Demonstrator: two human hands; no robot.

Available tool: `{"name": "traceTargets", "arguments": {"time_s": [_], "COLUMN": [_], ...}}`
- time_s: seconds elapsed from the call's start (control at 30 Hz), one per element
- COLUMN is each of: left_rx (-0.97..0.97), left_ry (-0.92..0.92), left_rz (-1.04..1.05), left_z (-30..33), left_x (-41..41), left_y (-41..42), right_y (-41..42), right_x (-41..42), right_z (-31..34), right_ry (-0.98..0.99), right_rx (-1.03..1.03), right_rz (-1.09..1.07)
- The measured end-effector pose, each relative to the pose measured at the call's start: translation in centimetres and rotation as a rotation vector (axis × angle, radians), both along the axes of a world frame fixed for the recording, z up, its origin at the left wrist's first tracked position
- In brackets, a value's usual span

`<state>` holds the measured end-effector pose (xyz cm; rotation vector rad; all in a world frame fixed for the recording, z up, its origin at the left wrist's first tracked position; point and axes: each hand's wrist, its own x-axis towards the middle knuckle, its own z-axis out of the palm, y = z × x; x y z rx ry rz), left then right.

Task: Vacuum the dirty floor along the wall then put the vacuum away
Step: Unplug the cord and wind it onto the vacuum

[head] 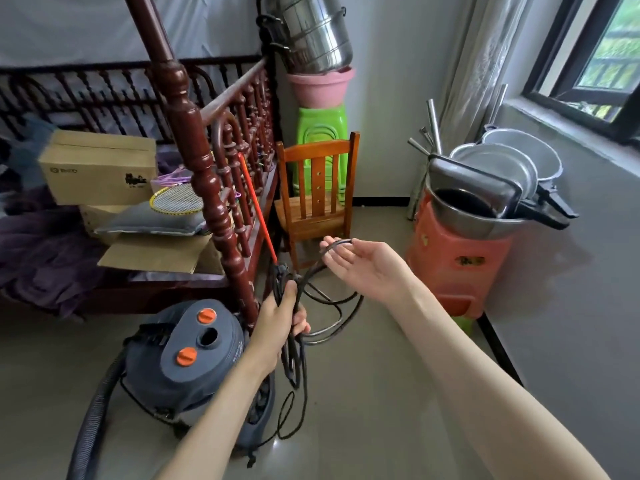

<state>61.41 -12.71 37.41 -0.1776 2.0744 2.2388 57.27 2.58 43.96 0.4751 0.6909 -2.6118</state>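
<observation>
I'm looking down at a grey floor [381, 393] in a small room corner, white wall behind and a dark-framed window [588, 64] at the upper right; a dark red carved wooden bed [194, 140] fills the left side, with cardboard boxes [100, 164] and a yellow-rimmed badminton racket [178, 200] lying on it. Against the back wall I see a small wooden chair [315, 195], and behind it a green plastic stool [322, 133] carrying a pink basin [320, 86] and a stack of steel pots [311, 32]; to the right an orange-red stool [457, 258] holds a pile of metal pans and lids [491, 178].

The vacuum cleaner [187, 351], a grey canister with two orange knobs, sits on the floor at the foot of the bedpost, just left of my left arm; its ribbed black hose [93, 410] curves off toward the lower left. My left hand [277, 320] is clenched around a bundle of loops of the black power cord [294, 344], which hang below the fist and trail onto the floor; my right hand [360, 265] is raised nearer the chair, palm up and fingers loosely curled, with one strand of the cord looped over the fingertips; more cord lies in a slack ring on the floor between the two hands.
</observation>
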Motion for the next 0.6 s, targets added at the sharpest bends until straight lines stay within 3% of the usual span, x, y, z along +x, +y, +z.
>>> {"name": "traceTargets", "arguments": {"time_s": [0.17,0.33,0.43,0.6], "left_rx": [0.009,0.215,0.246,0.45], "left_ry": [0.07,0.069,0.101,0.096], "left_rz": [0.029,0.033,0.007,0.014], "left_z": [1.7,4.1,5.8,7.9], "left_x": [-0.8,-1.3,-1.0,-1.5], "left_y": [-1.5,-1.8,-1.1,-0.9], "right_y": [1.6,0.2,-1.6,-3.6], "right_x": [3.0,5.2,5.3,5.8], "right_z": [-2.0,-5.9,-7.3,-8.4], "right_ry": [0.238,0.596,0.642,0.592], "right_rx": [0.511,1.13,1.094,0.881], "right_rz": [0.214,0.485,0.59,0.463]}}
